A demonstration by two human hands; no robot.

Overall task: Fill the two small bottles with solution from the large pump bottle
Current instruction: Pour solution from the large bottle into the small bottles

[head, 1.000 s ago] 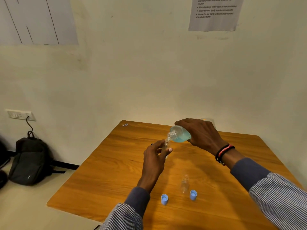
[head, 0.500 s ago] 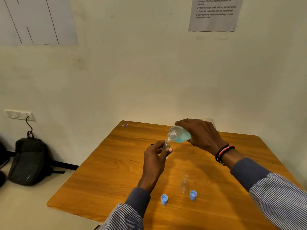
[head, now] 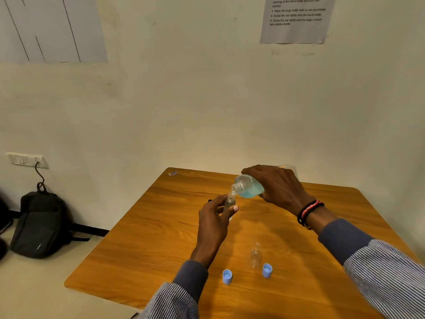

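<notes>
My right hand [head: 279,186] grips the large clear bottle [head: 248,187] of blue solution, tipped on its side with its open neck pointing down-left. Its pump top is off and out of sight. My left hand [head: 215,218] holds one small clear bottle [head: 230,201] upright, its mouth right under the large bottle's neck. The second small bottle [head: 255,255] stands uncapped and clear on the wooden table [head: 149,238] nearer to me. Two light blue caps [head: 227,276] [head: 267,270] lie on either side of it.
The table stands against a cream wall, with its left edge and near-left corner close to my left arm. A dark backpack [head: 40,224] sits on the floor at the left below a wall socket [head: 26,160]. A printed instruction sheet [head: 296,18] hangs on the wall.
</notes>
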